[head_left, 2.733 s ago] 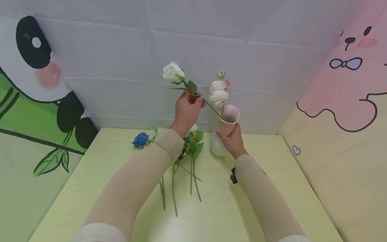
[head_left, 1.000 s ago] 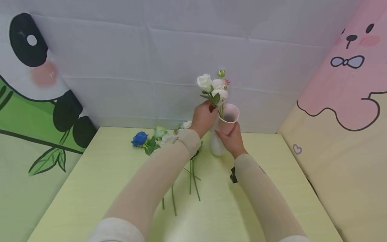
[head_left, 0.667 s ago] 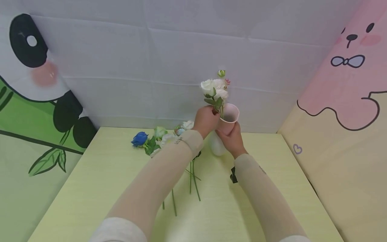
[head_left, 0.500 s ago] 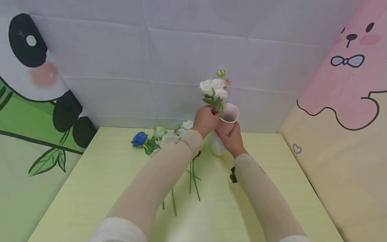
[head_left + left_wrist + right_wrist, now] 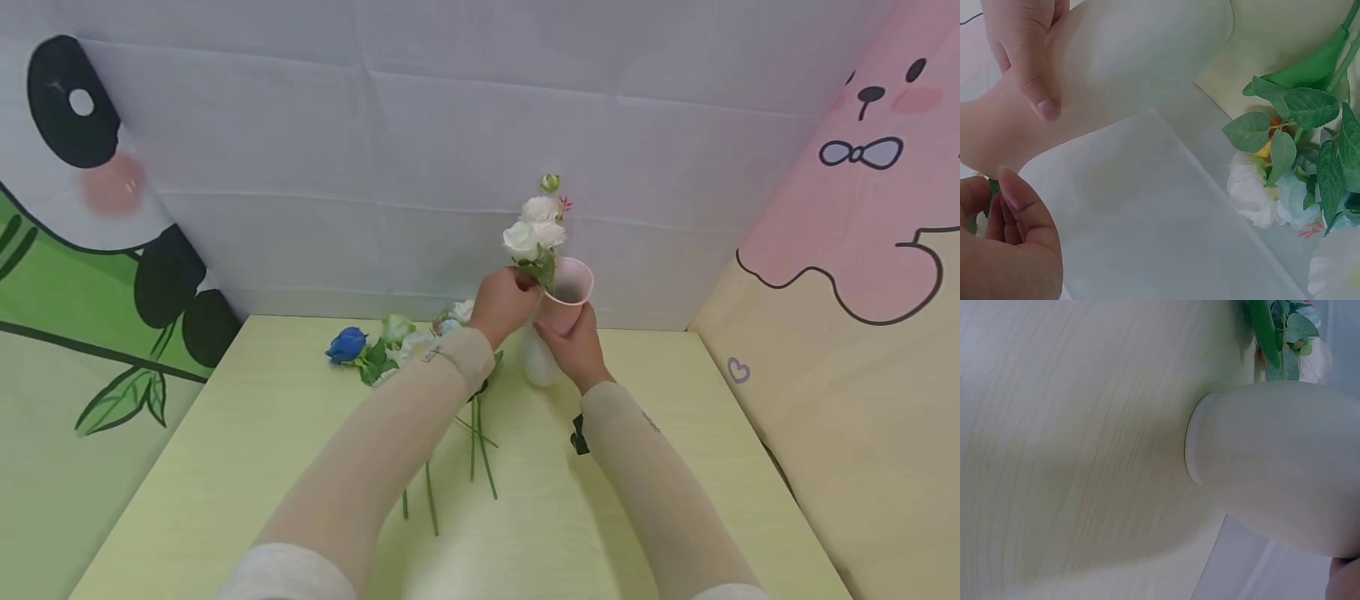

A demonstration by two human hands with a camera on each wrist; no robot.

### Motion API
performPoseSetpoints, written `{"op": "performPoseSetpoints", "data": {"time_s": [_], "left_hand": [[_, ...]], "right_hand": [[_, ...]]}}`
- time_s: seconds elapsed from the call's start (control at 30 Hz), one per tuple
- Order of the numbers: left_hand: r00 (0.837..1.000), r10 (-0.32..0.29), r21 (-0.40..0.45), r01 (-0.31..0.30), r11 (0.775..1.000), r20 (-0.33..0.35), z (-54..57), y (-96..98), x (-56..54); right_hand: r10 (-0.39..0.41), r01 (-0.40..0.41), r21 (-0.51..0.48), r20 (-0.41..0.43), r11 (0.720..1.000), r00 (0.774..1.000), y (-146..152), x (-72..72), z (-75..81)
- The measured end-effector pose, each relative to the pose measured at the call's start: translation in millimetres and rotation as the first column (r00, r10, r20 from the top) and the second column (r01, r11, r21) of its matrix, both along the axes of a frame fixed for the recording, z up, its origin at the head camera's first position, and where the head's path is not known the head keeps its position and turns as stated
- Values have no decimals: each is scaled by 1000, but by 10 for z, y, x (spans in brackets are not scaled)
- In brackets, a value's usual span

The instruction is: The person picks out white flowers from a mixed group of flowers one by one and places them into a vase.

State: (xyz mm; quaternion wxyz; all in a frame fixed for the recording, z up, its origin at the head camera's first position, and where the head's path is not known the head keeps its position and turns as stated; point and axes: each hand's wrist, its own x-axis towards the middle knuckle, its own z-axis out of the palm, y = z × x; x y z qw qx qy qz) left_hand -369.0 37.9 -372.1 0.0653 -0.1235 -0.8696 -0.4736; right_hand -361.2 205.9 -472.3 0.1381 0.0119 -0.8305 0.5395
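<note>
In the head view my right hand (image 5: 576, 346) grips the neck of a vase (image 5: 560, 314), pink at the top and white below, from the right. The vase's pale body (image 5: 1272, 456) fills much of the right wrist view, its base close over the table. My left hand (image 5: 504, 304) is at the left of the rim, fingertips pinching a white rose (image 5: 521, 240) low at its green leaves. In the left wrist view a bit of green shows between its thumb and fingers (image 5: 1019, 194). Other white flowers (image 5: 542, 208) with a small bud stand in the vase. The stems inside are hidden.
Left of the vase, a blue rose (image 5: 347, 345), pale green and white flowers (image 5: 397, 327) and leafy stems (image 5: 483, 450) lie on the yellowish table (image 5: 285, 450). My left forearm covers part of them. A grey-white cloth wall (image 5: 300, 150) stands right behind.
My left hand has brought the white rose rightwards to the vase, and its bloom now sits lower, beside the other white flowers. My right hand keeps holding the vase in place.
</note>
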Motion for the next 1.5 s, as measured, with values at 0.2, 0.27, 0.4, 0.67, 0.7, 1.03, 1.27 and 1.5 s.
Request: {"op": "performPoseSetpoints", "data": {"time_s": [0.2, 0.27, 0.4, 0.67, 0.7, 1.03, 1.27, 1.5], "left_hand": [[1000, 3, -9, -3, 1000, 0, -35, -35, -12], [1000, -2, -10, 2, 1000, 11, -47, -51, -10], [999, -7, -16, 8, 1000, 42, -72, -101, -1], [999, -27, -88, 29, 996, 30, -95, -221, -1], [999, -31, -90, 33, 995, 31, -92, -239, 5], [997, -65, -153, 69, 986, 32, -172, -497, 83], [997, -82, -86, 83, 993, 12, -155, -787, 230], [998, -49, 5, 49, 999, -47, -72, -1101, 402]], "right_hand": [[-2, 2, 0, -12, 1000, 1000, -10, 0, 3], [-1, 1, -6, -16, 1000, 1000, -13, 0, 2], [4, -4, -14, -19, 1000, 1000, -6, -6, -1], [8, -9, -37, -17, 999, 1000, 3, -7, -12], [7, -8, -39, -20, 999, 1000, 2, -7, -12], [8, -8, -48, -16, 999, 1000, -6, -23, -28], [4, -4, -39, 3, 999, 1000, -28, -20, -26], [7, -7, -37, 1, 999, 1000, -3, -26, -24]]}}
